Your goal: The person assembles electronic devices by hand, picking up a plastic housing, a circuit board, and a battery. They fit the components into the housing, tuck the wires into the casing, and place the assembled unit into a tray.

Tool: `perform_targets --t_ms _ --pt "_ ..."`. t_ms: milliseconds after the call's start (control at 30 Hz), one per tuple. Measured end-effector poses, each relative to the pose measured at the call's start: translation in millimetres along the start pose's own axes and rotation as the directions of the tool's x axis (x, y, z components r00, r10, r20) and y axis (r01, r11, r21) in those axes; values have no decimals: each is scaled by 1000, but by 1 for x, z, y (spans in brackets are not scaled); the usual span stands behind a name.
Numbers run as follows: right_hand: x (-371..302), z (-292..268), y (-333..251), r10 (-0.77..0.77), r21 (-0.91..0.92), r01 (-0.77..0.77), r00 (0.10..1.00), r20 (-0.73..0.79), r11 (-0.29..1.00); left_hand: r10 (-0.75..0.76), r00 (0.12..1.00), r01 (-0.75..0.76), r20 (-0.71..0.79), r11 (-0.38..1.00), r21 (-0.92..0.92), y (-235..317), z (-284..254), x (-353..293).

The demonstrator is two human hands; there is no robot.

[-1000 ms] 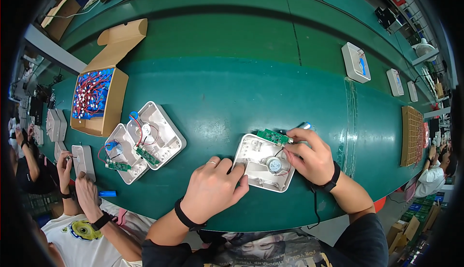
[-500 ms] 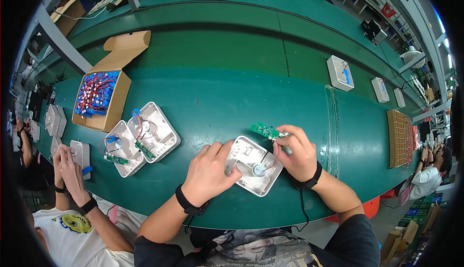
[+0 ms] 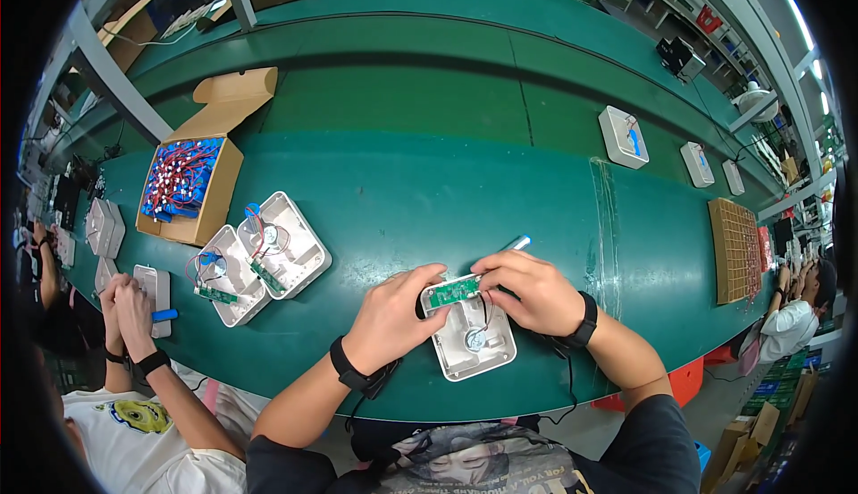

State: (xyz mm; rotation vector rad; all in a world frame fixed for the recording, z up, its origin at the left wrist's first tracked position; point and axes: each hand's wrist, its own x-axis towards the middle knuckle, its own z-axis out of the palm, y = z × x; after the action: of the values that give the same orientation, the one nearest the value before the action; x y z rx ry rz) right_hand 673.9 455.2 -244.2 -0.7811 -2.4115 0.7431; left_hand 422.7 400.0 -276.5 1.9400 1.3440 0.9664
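Note:
A white plastic housing [image 3: 490, 364] sits on the green bench in front of me, its hollow side up. Inside its near half is a round silvery disc [image 3: 475, 340] with thin wires. A narrow green circuit board [image 3: 454, 292] lies across the housing's far end. My left hand [image 3: 393, 311] is closed round the far left corner of the housing, its thumb beside the board's left end. Bent over the far right corner, my right hand [image 3: 534, 293] pinches the board's right end by the wires. A blue-and-white stick-like tip [image 3: 517, 244] shows beyond my right hand; its other end is hidden.
Two housings with boards and wires [image 3: 290, 257] stand to the left, near a cardboard box [image 3: 217, 194] of blue wired cells. At far left a co-worker's hands [image 3: 131, 315] work over another housing. More housings [image 3: 623, 136] and a brown gridded tray [image 3: 733, 251] are on the right.
The circuit board has come down from above the right side into the far end of the housing. My right hand moved left with it, and my left thumb now reaches the board.

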Motion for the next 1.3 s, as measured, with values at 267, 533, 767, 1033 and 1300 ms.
perform_targets --t_ms 267,533,767,1033,1300 --pt "-5 12 -7 29 -110 -30 1000 -6 993 104 994 -105 33 994 42 -4 -2 -2" --pt "-8 19 -5 95 -159 -92 995 9 983 224 973 -229 46 962 148 -8 2 -4" --pt "-8 19 0 121 -130 -114 992 48 985 247 968 -252 54 947 199 -9 3 -5" --pt "-4 10 2 59 -122 -55 998 24 991 238 968 -248 77 955 165 -7 1 0" --pt "-7 -15 -3 156 -94 -152 987 36 984 164 985 -145 -44 946 289 -10 -3 -1"
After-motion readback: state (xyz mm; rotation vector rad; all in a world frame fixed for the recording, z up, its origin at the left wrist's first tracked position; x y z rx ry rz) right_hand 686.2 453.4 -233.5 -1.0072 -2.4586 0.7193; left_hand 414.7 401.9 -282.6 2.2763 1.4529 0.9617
